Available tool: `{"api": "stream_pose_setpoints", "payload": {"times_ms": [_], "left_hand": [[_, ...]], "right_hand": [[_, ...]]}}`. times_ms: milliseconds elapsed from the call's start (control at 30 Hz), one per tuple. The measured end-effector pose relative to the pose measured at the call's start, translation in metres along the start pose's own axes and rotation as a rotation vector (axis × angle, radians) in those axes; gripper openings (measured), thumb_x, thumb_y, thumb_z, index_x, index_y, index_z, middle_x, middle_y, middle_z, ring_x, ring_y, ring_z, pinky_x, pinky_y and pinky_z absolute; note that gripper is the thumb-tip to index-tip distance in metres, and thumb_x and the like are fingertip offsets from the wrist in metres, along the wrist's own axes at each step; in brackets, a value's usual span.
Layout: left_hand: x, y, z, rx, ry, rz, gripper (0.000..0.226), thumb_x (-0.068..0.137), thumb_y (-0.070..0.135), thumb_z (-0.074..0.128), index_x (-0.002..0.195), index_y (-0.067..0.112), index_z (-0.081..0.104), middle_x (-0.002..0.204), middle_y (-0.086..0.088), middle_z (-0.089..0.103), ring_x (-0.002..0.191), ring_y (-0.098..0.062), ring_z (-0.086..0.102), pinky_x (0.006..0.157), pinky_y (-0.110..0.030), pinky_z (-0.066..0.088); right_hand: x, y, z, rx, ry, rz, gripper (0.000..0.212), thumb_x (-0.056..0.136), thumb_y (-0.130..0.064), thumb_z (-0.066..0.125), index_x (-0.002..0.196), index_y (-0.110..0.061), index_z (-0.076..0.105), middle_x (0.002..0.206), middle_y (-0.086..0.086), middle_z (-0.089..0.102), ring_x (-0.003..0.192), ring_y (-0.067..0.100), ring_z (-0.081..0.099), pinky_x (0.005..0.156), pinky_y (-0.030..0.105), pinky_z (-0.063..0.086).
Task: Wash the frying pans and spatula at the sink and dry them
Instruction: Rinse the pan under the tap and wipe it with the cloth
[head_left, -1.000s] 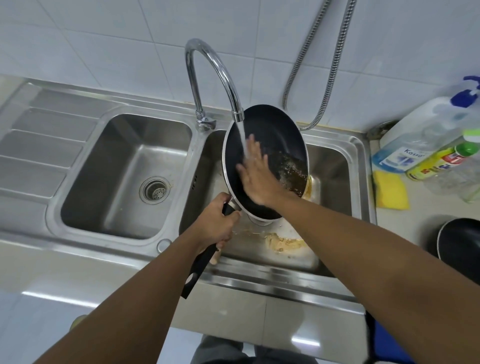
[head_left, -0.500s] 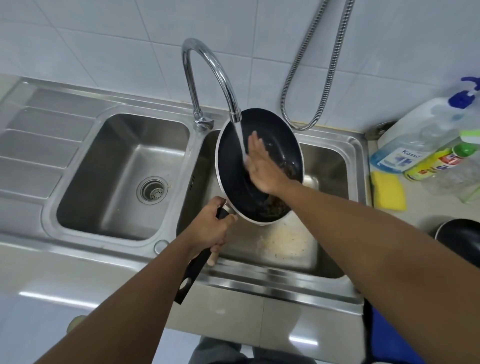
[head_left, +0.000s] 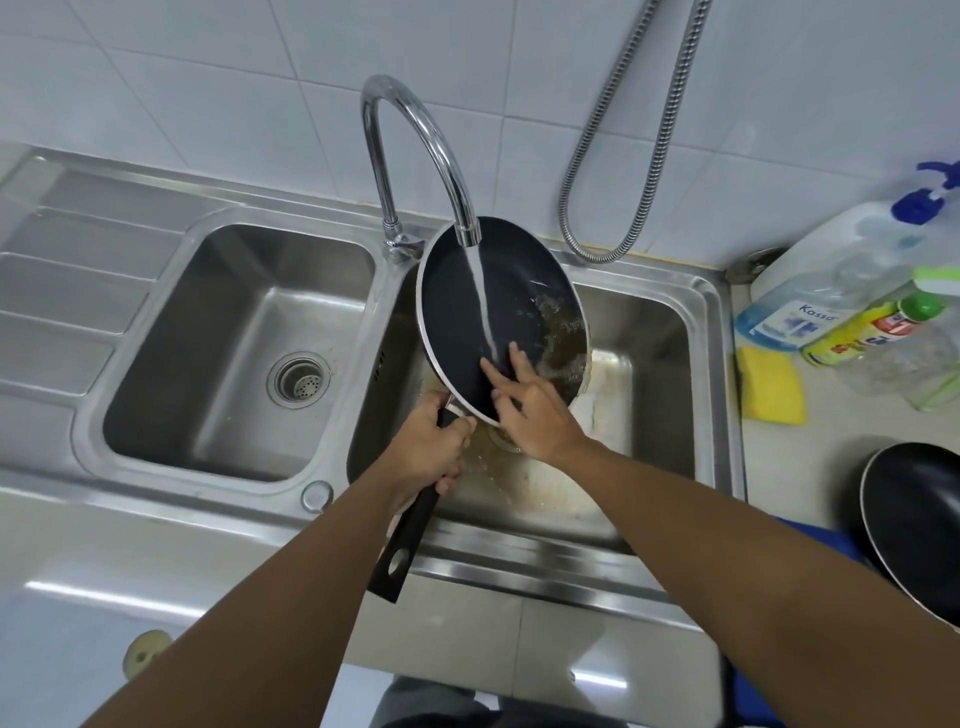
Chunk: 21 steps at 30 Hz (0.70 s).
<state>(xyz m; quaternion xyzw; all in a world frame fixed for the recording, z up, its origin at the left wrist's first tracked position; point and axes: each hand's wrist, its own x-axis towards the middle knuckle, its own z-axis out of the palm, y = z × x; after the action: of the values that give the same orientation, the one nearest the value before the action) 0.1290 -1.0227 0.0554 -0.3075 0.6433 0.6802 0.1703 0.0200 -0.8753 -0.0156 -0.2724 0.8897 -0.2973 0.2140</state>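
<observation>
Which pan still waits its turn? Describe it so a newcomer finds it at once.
Start at the steel double sink and move right along the counter, past the soap bottles and yellow sponge. The waiting pan sits at the frame's right edge, partly cut off. Unlike the pan under the tap, no hands touch it and no water reaches it.

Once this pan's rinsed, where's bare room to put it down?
The drainboard left of the left basin is bare, as is that basin. The counter on the right is crowded: bottles, sponge, second pan.
</observation>
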Motion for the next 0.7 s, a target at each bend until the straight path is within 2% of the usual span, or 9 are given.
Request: {"api": "stream_pose_setpoints", "payload": {"times_ms": [133, 233, 333, 400, 467, 533, 600, 633, 700], "left_hand": [[-0.003, 0.010, -0.004, 0.009, 0.034, 0.029, 0.026, 0.107, 0.012, 0.050, 0.129, 0.025, 0.045, 0.063, -0.003, 0.045, 0.042, -0.010, 0.037, 0.037, -0.024, 0.033], [-0.006, 0.011, -0.010, 0.011, 0.055, 0.028, 0.018, 0.107, 0.013, 0.051, 0.120, 0.025, 0.047, 0.067, -0.004, 0.045, 0.042, -0.010, 0.037, 0.037, -0.024, 0.032], [-0.008, 0.006, -0.013, -0.009, 0.033, 0.027, 0.015, 0.107, 0.014, 0.052, 0.120, 0.021, 0.048, 0.063, -0.001, 0.044, 0.042, -0.012, 0.035, 0.038, -0.025, 0.031], [-0.008, 0.003, -0.012, -0.031, 0.015, 0.026, 0.016, 0.107, 0.014, 0.052, 0.121, 0.018, 0.048, 0.061, 0.001, 0.045, 0.042, -0.012, 0.034, 0.039, -0.025, 0.031], [-0.006, 0.001, -0.013, -0.047, 0.004, 0.016, 0.017, 0.107, 0.014, 0.052, 0.123, 0.019, 0.048, 0.059, 0.002, 0.045, 0.042, -0.012, 0.035, 0.039, -0.026, 0.031], [-0.005, -0.002, -0.015, -0.081, -0.013, -0.004, 0.018, 0.107, 0.013, 0.052, 0.124, 0.018, 0.049, 0.059, 0.002, 0.046, 0.043, -0.013, 0.035, 0.039, -0.026, 0.031], [-0.006, -0.006, -0.016, -0.104, -0.027, -0.026, 0.018, 0.107, 0.013, 0.052, 0.123, 0.019, 0.051, 0.059, 0.002, 0.047, 0.044, -0.013, 0.035, 0.038, -0.025, 0.031], [-0.006, -0.008, -0.015, -0.112, -0.028, -0.040, 0.016, 0.107, 0.013, 0.053, 0.122, 0.018, 0.051, 0.060, 0.002, 0.047, 0.043, -0.013, 0.035, 0.038, -0.024, 0.030], [-0.005, -0.010, -0.011, -0.122, -0.026, -0.059, 0.013, 0.106, 0.014, 0.054, 0.119, 0.011, 0.050, 0.066, -0.001, 0.048, 0.043, -0.013, 0.034, 0.038, -0.023, 0.029]], "right_hand": [[0.020, -0.002, -0.006, 0.066, 0.029, 0.113, 0.055, 0.106, -0.025, 0.039, 0.159, -0.021, 0.025, 0.167, -0.012, 0.013, 0.156, 0.019, 0.007, 0.127, 0.040, 0.009], [0.041, -0.008, -0.018, 0.142, 0.115, 0.251, 0.061, 0.106, -0.026, 0.040, 0.161, -0.013, 0.017, 0.170, 0.000, 0.004, 0.155, 0.022, 0.011, 0.123, 0.030, 0.006], [0.064, -0.019, -0.031, 0.172, 0.081, 0.338, 0.061, 0.108, -0.029, 0.035, 0.162, -0.012, 0.010, 0.170, 0.003, -0.004, 0.156, 0.023, 0.004, 0.124, 0.033, 0.005], [0.070, -0.025, -0.033, 0.160, -0.012, 0.283, 0.060, 0.107, -0.027, 0.037, 0.161, -0.015, 0.015, 0.170, 0.000, -0.002, 0.155, 0.022, 0.007, 0.124, 0.035, 0.007], [0.068, -0.024, -0.038, 0.206, -0.060, 0.169, 0.053, 0.102, -0.016, 0.051, 0.154, -0.021, 0.041, 0.167, -0.005, 0.021, 0.149, 0.015, 0.026, 0.124, 0.031, 0.017], [0.067, -0.020, -0.053, 0.173, -0.014, 0.075, 0.041, 0.094, -0.004, 0.056, 0.128, -0.020, 0.070, 0.148, -0.006, 0.055, 0.125, 0.005, 0.054, 0.113, 0.020, 0.036], [0.076, -0.016, -0.076, 0.056, 0.120, 0.018, 0.036, 0.093, 0.001, 0.053, 0.113, -0.017, 0.078, 0.125, -0.004, 0.071, 0.092, -0.010, 0.061, 0.092, 0.004, 0.043], [0.084, -0.019, -0.089, -0.006, 0.178, -0.039, 0.036, 0.094, 0.002, 0.051, 0.114, -0.015, 0.077, 0.119, -0.002, 0.072, 0.085, -0.010, 0.061, 0.089, 0.007, 0.047], [0.105, -0.031, -0.110, -0.132, 0.252, -0.235, 0.039, 0.095, 0.001, 0.049, 0.118, -0.020, 0.071, 0.108, 0.000, 0.070, 0.090, 0.006, 0.062, 0.090, 0.030, 0.054]]}}
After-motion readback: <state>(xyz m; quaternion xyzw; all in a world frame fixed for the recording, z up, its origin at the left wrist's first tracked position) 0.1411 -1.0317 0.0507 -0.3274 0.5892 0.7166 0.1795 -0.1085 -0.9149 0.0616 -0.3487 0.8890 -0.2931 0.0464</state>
